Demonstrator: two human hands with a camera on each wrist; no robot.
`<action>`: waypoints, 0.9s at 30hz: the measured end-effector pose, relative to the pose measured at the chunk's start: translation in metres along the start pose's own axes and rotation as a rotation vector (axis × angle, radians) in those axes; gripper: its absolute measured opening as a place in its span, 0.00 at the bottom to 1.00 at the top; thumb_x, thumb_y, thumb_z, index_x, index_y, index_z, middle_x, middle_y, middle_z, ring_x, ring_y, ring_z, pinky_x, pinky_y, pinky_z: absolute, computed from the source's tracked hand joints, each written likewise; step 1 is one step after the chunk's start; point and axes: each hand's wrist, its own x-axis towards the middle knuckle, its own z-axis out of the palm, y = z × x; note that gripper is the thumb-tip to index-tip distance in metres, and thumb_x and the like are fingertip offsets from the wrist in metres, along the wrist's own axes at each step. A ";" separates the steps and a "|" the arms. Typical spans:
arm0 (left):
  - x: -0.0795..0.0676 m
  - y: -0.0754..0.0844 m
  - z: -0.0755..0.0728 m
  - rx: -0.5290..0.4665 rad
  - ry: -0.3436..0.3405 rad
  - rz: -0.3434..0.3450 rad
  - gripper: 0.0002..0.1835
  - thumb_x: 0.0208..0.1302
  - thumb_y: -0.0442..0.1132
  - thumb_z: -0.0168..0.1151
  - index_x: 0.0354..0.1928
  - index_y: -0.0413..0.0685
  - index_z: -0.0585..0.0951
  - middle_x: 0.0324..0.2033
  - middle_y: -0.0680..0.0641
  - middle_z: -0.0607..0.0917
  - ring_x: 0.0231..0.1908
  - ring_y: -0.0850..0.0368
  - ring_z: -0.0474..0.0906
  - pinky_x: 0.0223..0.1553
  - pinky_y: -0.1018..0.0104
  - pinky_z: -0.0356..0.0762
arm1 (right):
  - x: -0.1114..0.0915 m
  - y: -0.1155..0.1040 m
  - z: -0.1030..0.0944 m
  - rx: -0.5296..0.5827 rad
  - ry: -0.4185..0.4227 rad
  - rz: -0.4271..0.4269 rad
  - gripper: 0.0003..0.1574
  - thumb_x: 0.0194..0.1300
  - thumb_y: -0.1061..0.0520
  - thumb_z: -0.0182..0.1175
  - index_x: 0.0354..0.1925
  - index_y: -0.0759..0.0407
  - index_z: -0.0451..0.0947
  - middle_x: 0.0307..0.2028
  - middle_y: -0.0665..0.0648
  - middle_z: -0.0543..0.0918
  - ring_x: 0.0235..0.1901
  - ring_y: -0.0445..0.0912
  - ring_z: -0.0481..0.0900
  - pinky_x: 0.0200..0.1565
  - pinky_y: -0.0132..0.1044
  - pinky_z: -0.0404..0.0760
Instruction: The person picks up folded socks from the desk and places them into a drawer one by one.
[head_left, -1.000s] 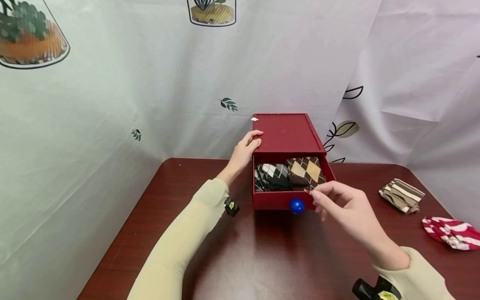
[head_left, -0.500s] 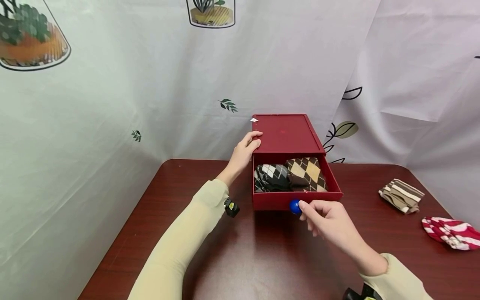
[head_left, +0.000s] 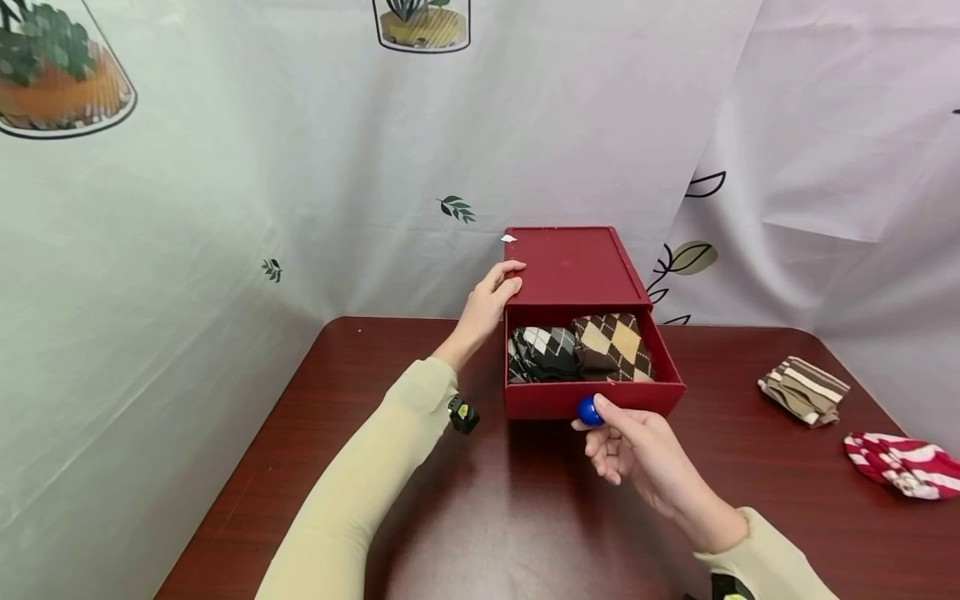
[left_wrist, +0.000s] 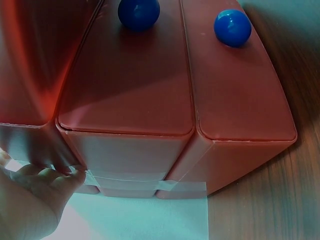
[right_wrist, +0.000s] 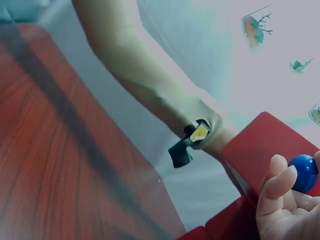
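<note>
A red drawer unit (head_left: 566, 265) stands on the table with its top drawer (head_left: 555, 402) pulled out. Inside lie a black-and-grey argyle sock bundle (head_left: 551, 352) on the left and a brown-and-tan argyle one (head_left: 615, 346) on the right. My right hand (head_left: 647, 454) pinches the drawer's round blue knob (head_left: 588, 411) between thumb and forefinger; in the right wrist view the knob (right_wrist: 303, 173) shows between the fingertips. My left hand (head_left: 486, 308) rests at the unit's upper left edge, fingers on its top. The left wrist view has that hand (left_wrist: 42, 192) against the red side.
Below the pulled-out drawer, two closed drawers (left_wrist: 130, 85) carry blue knobs (left_wrist: 232, 27). To the right on the brown table (head_left: 405, 467) lie a folded brown-and-white striped cloth item (head_left: 804, 392) and a red-and-white striped one (head_left: 903, 465). A printed white curtain (head_left: 360, 167) hangs behind.
My right hand has moved from the drawer's front right rim down and left to the blue knob and taken hold of it. The left hand and the drawer have stayed put.
</note>
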 end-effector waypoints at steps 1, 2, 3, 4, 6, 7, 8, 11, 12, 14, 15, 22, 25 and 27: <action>0.000 0.000 0.000 0.000 0.003 0.000 0.17 0.66 0.52 0.50 0.56 0.66 0.74 0.52 0.56 0.77 0.46 0.61 0.72 0.48 0.60 0.67 | 0.001 0.000 0.001 0.021 0.001 -0.001 0.24 0.72 0.50 0.45 0.37 0.66 0.81 0.21 0.54 0.81 0.17 0.40 0.75 0.18 0.27 0.70; 0.000 0.000 -0.001 0.001 0.005 0.000 0.17 0.66 0.52 0.50 0.56 0.66 0.74 0.51 0.56 0.77 0.45 0.61 0.72 0.47 0.61 0.67 | 0.001 0.000 0.001 0.039 0.009 0.000 0.24 0.72 0.50 0.46 0.37 0.66 0.82 0.21 0.54 0.81 0.17 0.40 0.75 0.18 0.27 0.70; 0.000 0.000 -0.001 0.001 0.007 -0.001 0.17 0.66 0.52 0.50 0.55 0.66 0.74 0.50 0.56 0.78 0.44 0.60 0.71 0.46 0.61 0.67 | 0.002 0.000 0.002 0.055 0.022 0.000 0.24 0.72 0.50 0.47 0.36 0.67 0.82 0.21 0.54 0.81 0.16 0.40 0.75 0.18 0.26 0.70; 0.000 0.000 -0.001 0.004 0.010 -0.001 0.17 0.66 0.52 0.50 0.55 0.66 0.75 0.49 0.56 0.78 0.44 0.60 0.71 0.45 0.61 0.67 | 0.003 0.000 0.003 0.065 0.037 0.001 0.24 0.71 0.50 0.47 0.36 0.67 0.81 0.21 0.54 0.81 0.16 0.40 0.75 0.18 0.26 0.70; -0.001 -0.001 -0.001 0.005 0.012 -0.003 0.17 0.66 0.52 0.50 0.55 0.66 0.75 0.49 0.56 0.78 0.44 0.60 0.72 0.45 0.61 0.67 | 0.005 -0.001 0.004 0.081 0.073 0.002 0.23 0.70 0.50 0.49 0.35 0.68 0.82 0.21 0.55 0.81 0.16 0.40 0.75 0.17 0.26 0.70; -0.001 -0.001 -0.001 0.007 0.012 -0.004 0.17 0.66 0.52 0.50 0.55 0.67 0.75 0.50 0.56 0.78 0.44 0.60 0.72 0.45 0.61 0.67 | 0.007 -0.001 0.004 0.086 0.091 0.002 0.23 0.70 0.50 0.50 0.35 0.68 0.82 0.20 0.55 0.80 0.15 0.40 0.75 0.17 0.26 0.70; -0.001 -0.001 -0.001 0.006 0.011 -0.006 0.17 0.66 0.52 0.50 0.55 0.67 0.75 0.50 0.56 0.78 0.44 0.60 0.72 0.45 0.61 0.67 | 0.008 -0.002 0.004 0.089 0.106 0.002 0.23 0.70 0.49 0.50 0.34 0.67 0.82 0.20 0.55 0.80 0.15 0.40 0.74 0.17 0.26 0.70; -0.001 0.000 -0.001 0.005 0.008 -0.009 0.17 0.66 0.53 0.50 0.55 0.67 0.75 0.52 0.57 0.77 0.46 0.61 0.72 0.47 0.61 0.67 | 0.013 -0.003 0.004 0.091 0.145 0.002 0.23 0.69 0.49 0.51 0.32 0.66 0.82 0.19 0.55 0.80 0.15 0.40 0.74 0.17 0.26 0.69; -0.001 0.000 -0.001 0.006 0.007 -0.010 0.17 0.66 0.53 0.50 0.55 0.67 0.75 0.52 0.56 0.77 0.46 0.61 0.72 0.47 0.60 0.67 | 0.015 -0.003 0.004 0.090 0.156 0.003 0.24 0.69 0.48 0.51 0.32 0.66 0.82 0.19 0.55 0.80 0.15 0.40 0.74 0.17 0.26 0.69; -0.001 0.000 -0.001 0.005 0.007 -0.009 0.17 0.66 0.53 0.50 0.55 0.67 0.75 0.53 0.56 0.77 0.47 0.61 0.72 0.48 0.60 0.67 | 0.018 -0.004 0.003 0.090 0.177 0.005 0.24 0.68 0.47 0.52 0.31 0.65 0.82 0.19 0.55 0.79 0.15 0.40 0.73 0.17 0.26 0.69; -0.001 0.000 -0.001 0.006 0.008 -0.008 0.17 0.66 0.53 0.50 0.55 0.67 0.75 0.53 0.56 0.76 0.47 0.61 0.72 0.49 0.60 0.67 | 0.020 -0.004 0.003 0.090 0.187 0.006 0.24 0.68 0.47 0.52 0.31 0.65 0.82 0.19 0.55 0.79 0.15 0.41 0.73 0.17 0.26 0.69; -0.001 0.000 -0.001 0.005 0.008 -0.001 0.17 0.66 0.53 0.50 0.55 0.66 0.74 0.54 0.56 0.76 0.52 0.63 0.71 0.52 0.59 0.66 | 0.038 -0.007 0.002 0.108 0.261 0.027 0.24 0.64 0.44 0.56 0.29 0.64 0.82 0.18 0.55 0.79 0.14 0.41 0.73 0.18 0.26 0.71; -0.001 0.000 -0.001 -0.008 -0.005 -0.003 0.17 0.66 0.53 0.50 0.55 0.66 0.74 0.53 0.55 0.77 0.49 0.62 0.71 0.50 0.60 0.66 | 0.045 -0.008 0.000 0.118 0.281 0.028 0.25 0.63 0.43 0.57 0.28 0.63 0.82 0.18 0.55 0.79 0.15 0.41 0.73 0.20 0.27 0.73; -0.001 0.000 -0.001 -0.019 -0.014 -0.010 0.16 0.66 0.53 0.50 0.55 0.66 0.74 0.50 0.55 0.77 0.45 0.60 0.71 0.46 0.61 0.66 | 0.050 -0.008 -0.001 0.118 0.289 0.023 0.25 0.62 0.42 0.58 0.28 0.63 0.82 0.18 0.55 0.79 0.15 0.41 0.73 0.20 0.27 0.73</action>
